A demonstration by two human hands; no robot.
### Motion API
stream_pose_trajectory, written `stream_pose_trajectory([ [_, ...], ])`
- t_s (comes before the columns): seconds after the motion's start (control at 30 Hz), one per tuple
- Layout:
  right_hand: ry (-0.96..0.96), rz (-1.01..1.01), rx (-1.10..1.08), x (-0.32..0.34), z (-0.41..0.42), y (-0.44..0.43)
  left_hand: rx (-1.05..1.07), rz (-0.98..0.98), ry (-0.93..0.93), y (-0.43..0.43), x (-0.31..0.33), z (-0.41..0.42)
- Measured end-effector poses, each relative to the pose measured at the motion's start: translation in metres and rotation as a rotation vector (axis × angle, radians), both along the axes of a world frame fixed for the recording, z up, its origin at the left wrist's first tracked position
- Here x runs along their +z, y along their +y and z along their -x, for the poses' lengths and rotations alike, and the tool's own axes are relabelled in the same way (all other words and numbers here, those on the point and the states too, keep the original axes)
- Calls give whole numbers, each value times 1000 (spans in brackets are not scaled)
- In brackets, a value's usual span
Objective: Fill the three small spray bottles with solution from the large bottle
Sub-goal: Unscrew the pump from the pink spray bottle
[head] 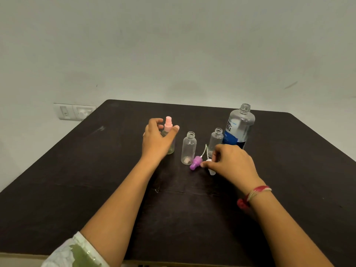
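Three small clear spray bottles stand in a row on the dark table (96,189). The left bottle (170,145) carries a pink spray cap (168,124); my left hand (157,139) is spread around it, fingers relaxed and not clearly touching it. The middle bottle (188,148) and the right bottle (215,140) stand uncapped. A purple spray cap (195,162) with its tube lies on the table before them. My right hand (231,163) rests its fingertips on a white spray cap (211,168) beside the purple one. Behind stands the large uncapped solution bottle (239,126), with a blue label.
A white wall switch and socket plate (74,111) sits at the table's far left corner. The table's far edge meets a plain wall. A red and cream thread band (254,193) circles my right wrist.
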State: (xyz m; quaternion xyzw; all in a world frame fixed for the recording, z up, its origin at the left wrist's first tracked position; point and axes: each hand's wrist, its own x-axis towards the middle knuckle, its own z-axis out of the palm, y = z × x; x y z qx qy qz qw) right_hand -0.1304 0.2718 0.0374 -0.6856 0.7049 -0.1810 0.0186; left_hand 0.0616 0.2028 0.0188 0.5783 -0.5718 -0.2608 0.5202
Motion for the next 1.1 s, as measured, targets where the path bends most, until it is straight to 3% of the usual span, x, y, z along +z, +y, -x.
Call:
stream_pose_trajectory([
  [0.37, 58, 141, 23, -8, 0, -5, -19, 7, -50, 0, -1, 2],
  [0.5, -45, 221, 79, -7, -6, -2, -18, 3, -57, -1, -2, 2],
  [0.57, -92, 190, 146, -6, -11, 1, -19, 3, -60, -1, -2, 1],
  [0.73, 46, 49, 243, -12, -21, 2, -12, 12, -64, -2, -2, 1],
  [1.1, 43, 73, 239, -11, -17, 3, -26, -30, -110, -4, -4, -1],
])
